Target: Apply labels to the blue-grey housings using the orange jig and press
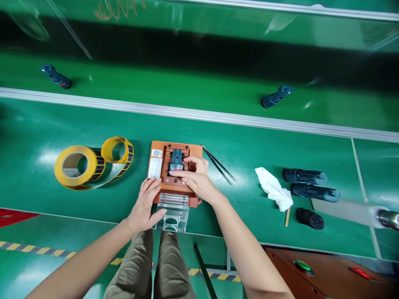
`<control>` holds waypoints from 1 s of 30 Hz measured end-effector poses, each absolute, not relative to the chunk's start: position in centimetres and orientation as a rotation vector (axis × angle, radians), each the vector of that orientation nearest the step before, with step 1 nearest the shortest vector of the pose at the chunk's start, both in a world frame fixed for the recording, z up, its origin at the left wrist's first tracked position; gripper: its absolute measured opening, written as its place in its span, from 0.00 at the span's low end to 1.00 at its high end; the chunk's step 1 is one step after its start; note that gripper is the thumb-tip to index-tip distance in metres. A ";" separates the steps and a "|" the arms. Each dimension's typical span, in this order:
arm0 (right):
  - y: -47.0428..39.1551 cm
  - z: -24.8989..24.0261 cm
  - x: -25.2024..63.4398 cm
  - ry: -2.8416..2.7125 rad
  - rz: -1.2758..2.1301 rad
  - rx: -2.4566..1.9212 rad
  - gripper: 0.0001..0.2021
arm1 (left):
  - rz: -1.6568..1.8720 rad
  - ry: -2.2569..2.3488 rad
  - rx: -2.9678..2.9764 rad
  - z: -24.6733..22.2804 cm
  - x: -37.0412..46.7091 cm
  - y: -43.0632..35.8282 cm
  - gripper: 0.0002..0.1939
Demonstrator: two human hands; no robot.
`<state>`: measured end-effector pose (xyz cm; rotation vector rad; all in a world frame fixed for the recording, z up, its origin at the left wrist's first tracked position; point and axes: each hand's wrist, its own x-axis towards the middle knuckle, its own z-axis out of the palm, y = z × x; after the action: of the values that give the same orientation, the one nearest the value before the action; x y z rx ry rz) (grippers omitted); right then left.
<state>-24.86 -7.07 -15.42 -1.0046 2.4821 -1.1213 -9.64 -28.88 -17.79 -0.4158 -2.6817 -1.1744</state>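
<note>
Tape roll [71,168] sits left of the orange fixture [159,145]; my left hand [145,205], loosely spread, rests on the fixture's near left edge, seemingly steadying it; blue housing [176,158] lies within the fixture, probably cradled against slipping; my right hand [199,177] touches it with thumb and forefinger, though remotely I can't tell if they pinch; tweezers [214,159] lie right of the fixture on the glossy green table [243,145]; striped floor [46,250] below.

Green workbench top [237,141] bears, left to right: yellow label roll [75,182], orange fixture [193,150], black tweezers [218,163], crumpled white tissue [274,189], two dark-blue tool housings [305,175], black cylindrical part [309,218].
</note>
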 end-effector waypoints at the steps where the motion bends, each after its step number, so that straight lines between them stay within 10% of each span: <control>1: -7.4 -15.3 -25.2 2.505 -1.131 -0.962 0.18 | -1.170 -2.680 -0.416 -17.8 -9.6 -28.9 0.38; 11: -11.1 -12.0 -24.3 2.739 -1.028 -0.533 0.25 | -1.035 -2.690 -0.361 -17.9 -9.6 -28.8 0.37; 19: -6.3 1.1 -17.5 2.532 -1.445 -0.468 0.25 | -0.986 -2.670 0.076 -11.3 -8.5 -27.0 0.26; 26: 0.5 8.6 -9.9 2.660 -1.647 -0.658 0.23 | -2.465 -2.214 0.144 6.2 -10.8 -20.5 0.30; 30: 3.9 11.0 -7.3 2.646 -1.759 -0.520 0.25 | -2.734 -2.172 0.010 11.3 -11.9 -16.0 0.25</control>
<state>-7.31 3.87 10.98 -0.5200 2.6457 -1.7585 -11.93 -15.99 11.29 0.0103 -2.1725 -2.7337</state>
